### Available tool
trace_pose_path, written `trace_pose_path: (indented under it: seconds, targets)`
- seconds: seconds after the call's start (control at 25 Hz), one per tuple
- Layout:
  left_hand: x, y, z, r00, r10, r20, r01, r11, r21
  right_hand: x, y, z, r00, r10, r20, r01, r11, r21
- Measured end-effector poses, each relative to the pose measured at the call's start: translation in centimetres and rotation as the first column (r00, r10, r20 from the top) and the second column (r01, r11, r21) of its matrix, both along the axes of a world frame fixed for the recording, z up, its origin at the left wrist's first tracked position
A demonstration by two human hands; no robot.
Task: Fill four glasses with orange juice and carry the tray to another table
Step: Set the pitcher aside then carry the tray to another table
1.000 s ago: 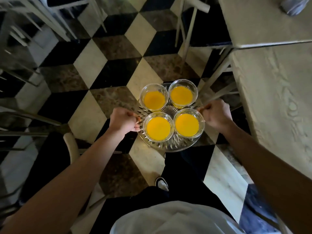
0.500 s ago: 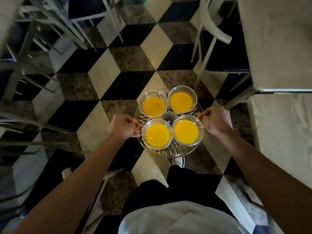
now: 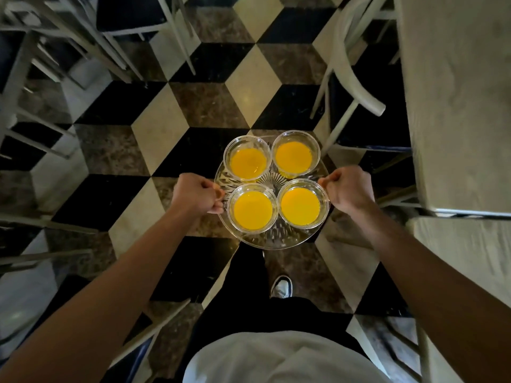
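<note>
Head view, looking down. A round cut-glass tray (image 3: 272,240) is held in the air over the floor at the centre of the frame. The left hand (image 3: 197,194) is closed in a fist around the tray's left edge; the right hand (image 3: 349,189) is closed in a fist around its right edge. Four clear glasses of orange juice stand on the tray in a two-by-two block, rims touching or nearly so: upper-left glass (image 3: 247,158), upper-right glass (image 3: 296,153), lower-left glass (image 3: 252,208), lower-right glass (image 3: 302,203). No brand, label or writing is legible on any object. Below the tray lies a floor of black, cream and brown marble diamond tiles (image 3: 177,128). White-framed chairs with dark seats (image 3: 130,20) occupy the upper left; another white chair (image 3: 356,78) stands at upper right, beside a pale stone-topped table (image 3: 459,106) along the right edge. A white shoe (image 3: 282,286) shows at lower centre, beneath the tray.
</note>
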State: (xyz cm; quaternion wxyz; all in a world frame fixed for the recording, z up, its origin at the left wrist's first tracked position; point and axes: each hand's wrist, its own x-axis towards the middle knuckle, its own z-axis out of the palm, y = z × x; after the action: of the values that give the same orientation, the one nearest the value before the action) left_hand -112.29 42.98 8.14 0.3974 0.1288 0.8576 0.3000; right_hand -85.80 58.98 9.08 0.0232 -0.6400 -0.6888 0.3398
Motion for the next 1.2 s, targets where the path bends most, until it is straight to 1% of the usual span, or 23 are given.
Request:
trace_pose_path:
  seconds: [0.16, 0.48, 0.6, 0.76, 0.88, 1.0, 1.12, 1.2]
  targets:
    - [-4.5, 5.1, -0.3, 1.000, -0.024, 0.001, 0.024, 1.000, 0.009, -4.1, 4.4, 0.3, 1.000, -0.012, 0.020, 0.012, 1.000, 0.004]
    - [-13.2, 15.1, 0.2, 0.997, -0.067, 0.032, 0.065, 0.997, 0.046, -12.5, 13.5, 0.4, 0.997, -0.073, 0.008, 0.073, 0.997, -0.004]
    - [-16.0, 18.5, 0.0, 0.998, -0.051, 0.024, 0.050, 0.998, 0.030, -15.1, 16.5, 0.2, 0.997, -0.076, -0.008, 0.076, 0.997, 0.009]
    - [-19.0, 22.9, 0.1, 0.997, -0.044, 0.061, 0.042, 0.999, 0.026, -18.4, 21.0, -0.1, 0.996, -0.086, -0.011, 0.086, 0.996, 0.023]
    - [-20.6, 25.8, 0.2, 0.997, -0.034, 0.070, 0.031, 0.999, 0.036, -20.2, 24.1, -0.6, 0.998, -0.056, -0.018, 0.057, 0.998, 0.022]
    - [-22.5, 29.8, 0.4, 0.998, -0.028, 0.049, 0.026, 0.999, 0.037, -22.2, 28.4, -0.9, 0.999, -0.038, 0.015, 0.038, 0.999, 0.017]
    - [-24.4, 34.5, 0.7, 0.999, -0.029, 0.020, 0.028, 0.999, 0.031, -23.9, 33.1, -1.1, 0.998, -0.058, -0.009, 0.058, 0.998, 0.005]
    - [-25.4, 37.3, 1.0, 0.999, -0.039, 0.007, 0.039, 0.999, 0.019, -25.2, 35.8, -1.0, 0.999, -0.038, -0.015, 0.038, 0.999, 0.017]
